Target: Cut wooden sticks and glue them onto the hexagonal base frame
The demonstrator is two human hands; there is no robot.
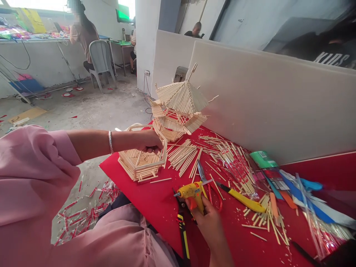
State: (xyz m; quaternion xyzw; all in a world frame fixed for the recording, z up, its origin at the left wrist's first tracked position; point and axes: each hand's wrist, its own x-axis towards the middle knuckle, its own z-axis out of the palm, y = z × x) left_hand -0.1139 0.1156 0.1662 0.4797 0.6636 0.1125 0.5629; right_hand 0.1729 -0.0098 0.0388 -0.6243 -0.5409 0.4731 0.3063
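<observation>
My right hand (207, 215) grips a yellow glue gun (193, 191) over the red tabletop, its nozzle pointing left and a glue stick jutting from its back. My left hand (152, 142) is closed, fingertips pressed together above the rim of a six-sided frame of thin wooden sticks (143, 173). Whatever those fingers pinch is too small to make out. Just behind stands a pagoda-like stick model (180, 98) with a pointed roof. Loose wooden sticks (182, 157) lie fanned out right of the frame.
Black-and-yellow pliers (182, 230), red-handled pliers (215, 198) and a yellow utility knife (246, 199) lie around the glue gun. More sticks, plastic wrappers (236, 163) and a green packet (263, 159) cover the right side. A pale panel (264, 107) borders the table. A person sits at the far left.
</observation>
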